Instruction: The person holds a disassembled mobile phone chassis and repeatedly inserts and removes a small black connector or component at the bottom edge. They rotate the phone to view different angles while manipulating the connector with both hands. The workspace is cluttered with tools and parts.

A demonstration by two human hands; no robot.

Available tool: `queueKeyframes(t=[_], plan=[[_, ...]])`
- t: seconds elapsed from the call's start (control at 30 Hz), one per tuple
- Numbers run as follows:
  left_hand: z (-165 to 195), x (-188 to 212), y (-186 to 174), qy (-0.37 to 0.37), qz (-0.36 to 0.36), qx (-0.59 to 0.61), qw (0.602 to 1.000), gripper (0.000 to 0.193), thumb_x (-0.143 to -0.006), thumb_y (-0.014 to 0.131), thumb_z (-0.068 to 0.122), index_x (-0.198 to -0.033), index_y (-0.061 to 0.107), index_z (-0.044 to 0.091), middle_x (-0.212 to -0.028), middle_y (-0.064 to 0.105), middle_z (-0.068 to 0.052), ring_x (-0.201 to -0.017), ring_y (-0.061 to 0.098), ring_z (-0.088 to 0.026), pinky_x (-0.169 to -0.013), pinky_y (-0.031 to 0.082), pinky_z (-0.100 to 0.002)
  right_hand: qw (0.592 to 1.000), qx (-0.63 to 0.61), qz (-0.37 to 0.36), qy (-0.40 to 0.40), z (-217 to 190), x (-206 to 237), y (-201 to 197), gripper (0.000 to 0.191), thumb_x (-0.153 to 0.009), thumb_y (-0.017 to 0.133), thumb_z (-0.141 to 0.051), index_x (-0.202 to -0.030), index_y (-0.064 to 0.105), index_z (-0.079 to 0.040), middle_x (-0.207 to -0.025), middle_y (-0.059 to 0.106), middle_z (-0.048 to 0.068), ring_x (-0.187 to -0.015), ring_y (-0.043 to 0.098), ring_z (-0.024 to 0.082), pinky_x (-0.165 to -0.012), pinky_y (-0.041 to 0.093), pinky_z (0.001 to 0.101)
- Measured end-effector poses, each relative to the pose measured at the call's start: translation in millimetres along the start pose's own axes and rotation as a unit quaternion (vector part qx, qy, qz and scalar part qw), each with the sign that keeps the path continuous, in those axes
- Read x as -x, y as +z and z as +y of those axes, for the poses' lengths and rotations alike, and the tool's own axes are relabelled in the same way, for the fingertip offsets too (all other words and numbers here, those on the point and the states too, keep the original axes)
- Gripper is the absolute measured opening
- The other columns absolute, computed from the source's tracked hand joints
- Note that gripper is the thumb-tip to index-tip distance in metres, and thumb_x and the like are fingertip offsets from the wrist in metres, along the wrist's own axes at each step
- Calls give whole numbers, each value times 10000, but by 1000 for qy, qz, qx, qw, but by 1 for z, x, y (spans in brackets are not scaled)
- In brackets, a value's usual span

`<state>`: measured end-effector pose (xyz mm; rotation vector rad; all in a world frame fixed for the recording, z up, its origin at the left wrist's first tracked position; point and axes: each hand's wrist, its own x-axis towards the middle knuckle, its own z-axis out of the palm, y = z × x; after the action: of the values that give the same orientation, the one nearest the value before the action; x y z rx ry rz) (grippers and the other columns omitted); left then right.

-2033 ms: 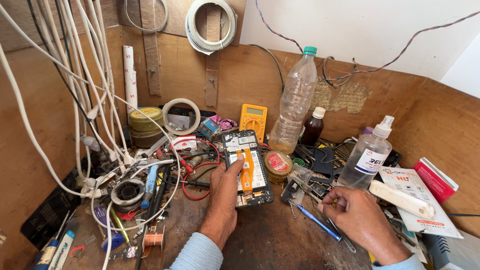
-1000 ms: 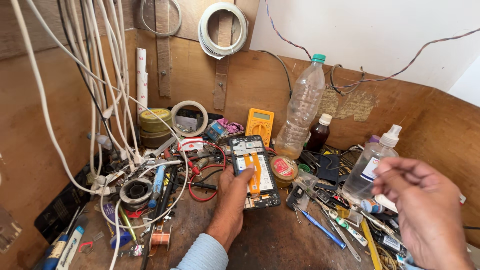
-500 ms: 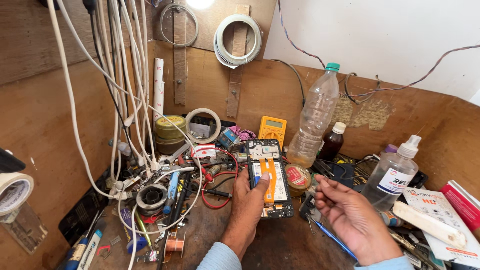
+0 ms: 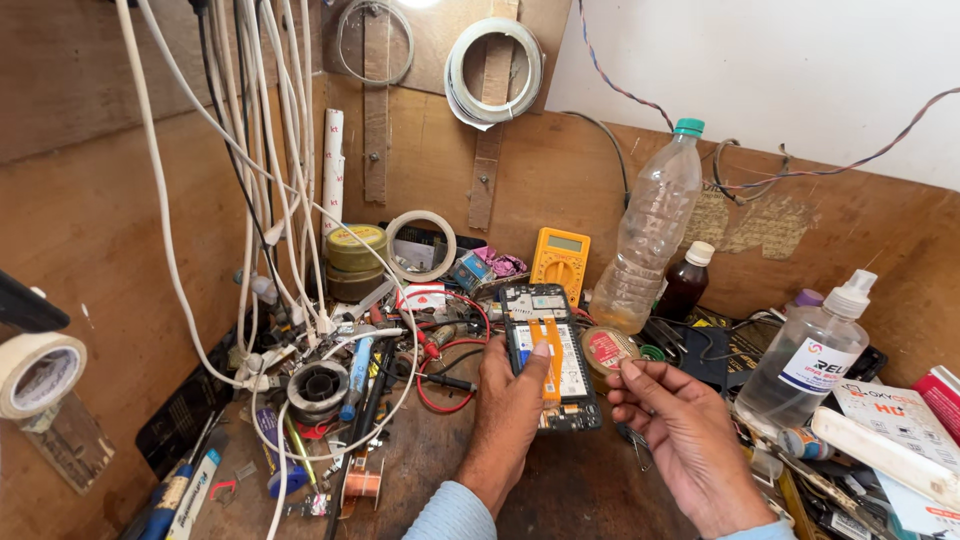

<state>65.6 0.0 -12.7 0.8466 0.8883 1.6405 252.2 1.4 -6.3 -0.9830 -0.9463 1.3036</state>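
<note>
the right hand point(image 4: 680, 435) has come back down from where it was raised off to the side a second ago, and now sits just beside the opened phone point(image 4: 552, 355), close to the left hand point(image 4: 512, 400); both hands are again gathered at the phone, so the work on it looks to be resuming rather than pausing. the phone lies back-open on the wooden worktop point(image 4: 590, 490), upright in the view, between the coil of red wire point(image 4: 450, 375) and the small round tin point(image 4: 607, 350). the left hand lies flat along the phone's left edge, its thumb pressed on the orange strip point(image 4: 548, 365) running down the middle, holding the phone steady. the right hand is half curled, thumb and forefinger drawn together near the phone's right edge; whether they pinch some tiny part i cannot tell. behind stand the yellow multimeter point(image 4: 560, 262) and a clear plastic bottle point(image 4: 655, 235).
</note>
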Motion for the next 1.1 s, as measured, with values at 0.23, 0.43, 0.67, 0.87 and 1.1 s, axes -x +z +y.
queueKeyframes(t=[0.23, 0.43, 0.67, 0.87, 1.1], plan=[[23, 11, 0, -108, -35, 105, 988, 530, -908, 585, 65, -1355, 301, 62, -1146, 645, -213, -820, 731, -314, -621, 641, -478, 998, 2, -45, -41, 9, 2, 5, 205, -913, 689, -78, -1067, 685, 58, -930, 721, 115, -820, 662, 181, -716, 545, 326], [29, 10, -2, -86, -74, 72, 991, 837, -798, 581, -107, -1504, 229, 173, -1238, 632, -193, -938, 731, -285, -658, 689, -398, 999, -2, -27, -22, 8, 3, 4, 196, -911, 677, -87, -1047, 677, 55, -913, 735, 129, -810, 658, 181, -719, 536, 321], [14, 2, -4, -19, -85, 28, 996, 739, -869, 614, -40, -1528, 333, 139, -1252, 659, -139, -853, 741, -215, -607, 677, -354, 998, -40, -56, -13, 15, -2, -2, 181, -907, 704, -103, -1038, 702, 23, -868, 682, 45, -782, 614, 127, -704, 504, 286], [1, 1, -7, -21, -136, -1, 990, 276, -939, 694, 150, -1136, 770, -29, -954, 778, -109, -730, 731, -158, -557, 642, -293, 997, -40, -55, -35, 14, 0, 3, 164, -908, 714, -114, -1012, 710, 12, -846, 680, 48, -742, 587, 130, -662, 484, 292], [-2, 5, -6, 45, -139, -95, 985, 275, -922, 769, 231, -1008, 821, -25, -827, 802, -40, -698, 686, -62, -594, 561, -209, 997, 8, -33, -66, 9, 4, 14, 138, -895, 735, -83, -992, 738, 15, -825, 674, 25, -693, 527, 106, -614, 434, 267]])
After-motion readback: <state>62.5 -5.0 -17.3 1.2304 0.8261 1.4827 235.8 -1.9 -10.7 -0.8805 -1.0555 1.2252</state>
